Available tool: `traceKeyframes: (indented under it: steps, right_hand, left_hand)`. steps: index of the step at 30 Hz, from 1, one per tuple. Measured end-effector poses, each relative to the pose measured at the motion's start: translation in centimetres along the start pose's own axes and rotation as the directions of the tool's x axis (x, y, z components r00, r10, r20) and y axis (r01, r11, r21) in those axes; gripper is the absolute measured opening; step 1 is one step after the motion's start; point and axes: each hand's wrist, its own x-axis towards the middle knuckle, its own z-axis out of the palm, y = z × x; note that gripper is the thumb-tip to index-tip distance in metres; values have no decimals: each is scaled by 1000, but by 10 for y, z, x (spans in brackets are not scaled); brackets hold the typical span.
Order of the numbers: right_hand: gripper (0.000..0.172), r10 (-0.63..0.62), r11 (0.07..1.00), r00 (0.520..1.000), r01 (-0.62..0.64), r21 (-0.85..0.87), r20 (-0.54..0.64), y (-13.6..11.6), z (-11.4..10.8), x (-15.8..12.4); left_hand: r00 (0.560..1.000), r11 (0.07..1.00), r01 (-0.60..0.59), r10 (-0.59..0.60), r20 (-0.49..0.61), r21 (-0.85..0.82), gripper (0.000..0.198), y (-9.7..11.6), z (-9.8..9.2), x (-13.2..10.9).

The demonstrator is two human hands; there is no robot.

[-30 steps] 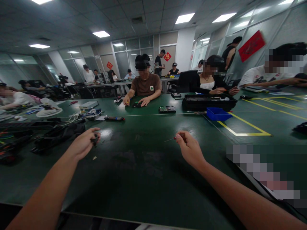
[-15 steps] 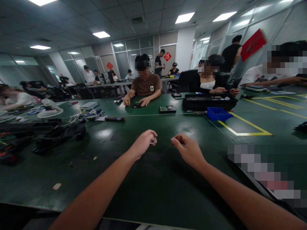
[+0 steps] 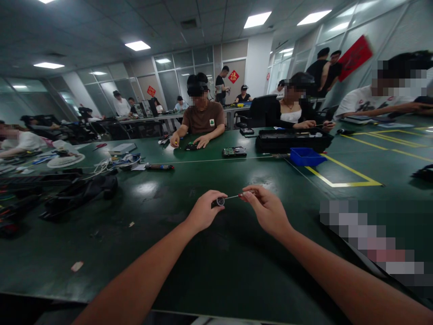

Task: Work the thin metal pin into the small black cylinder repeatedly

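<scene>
Screwdriver (image 3: 241, 195): handle held in the person's right hand (image 3: 269, 207), above the green table (image 3: 257, 280); shaft directed at a dark, pale-rimmed part (image 3: 220, 201) pinched in the left hand (image 3: 203, 210). Tip contact: cannot tell. Blue bin (image 3: 306, 158) farther out, to the right.

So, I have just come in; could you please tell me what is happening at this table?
Above the green table, the person's left hand holds a small dark part with a pale round rim. The right hand grips a thin screwdriver with a reddish handle, its shaft pointing at that part; whether the tip touches it is unclear. Across the table, a co-worker in a brown shirt has both hands down by a dark device.
</scene>
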Motion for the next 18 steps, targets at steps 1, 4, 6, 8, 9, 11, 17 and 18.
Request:
traceKeyframes:
  steps: [1, 4, 6, 8, 9, 11, 17, 18]
  right_hand:
    - [26, -3, 1000, 1000, 3, -6, 4, 0, 0, 0]
    - [24, -14, 999, 1000, 14, -41, -12, -1, 1, 0]
    - [23, -26, 996, 999, 24, -81, -25, -1, 1, 0]
    - [23, -34, 993, 999, 30, -111, -35, 0, 1, 1]
    - [23, -36, 992, 999, 31, -118, -40, 0, 1, 1]
    - [23, -38, 991, 998, 32, -131, -44, 1, 0, 1]
    - [24, -46, 987, 998, 41, -155, -32, -3, -1, 0]
    - [24, -48, 988, 998, 43, -152, -28, -4, -1, -1]
  left_hand:
    - [1000, 1000, 7, -7, -8, -7, 39, 1, 0, 0]
    - [998, 999, 45, -46, -43, -28, 44, 3, 1, -1]
    - [998, 998, 49, -51, -48, -36, 39, 2, 2, -2]
    - [998, 999, 33, -34, -44, -39, 36, 0, 2, -2]
    - [999, 999, 24, -25, -43, -41, 36, -1, 2, -2]
    - [999, 999, 13, -15, -40, -46, 37, -2, 2, -2]
    - [996, 997, 60, -62, -56, -53, 41, -3, 3, -1]
    - [995, 996, 70, -74, -66, -56, 41, -3, 3, -1]
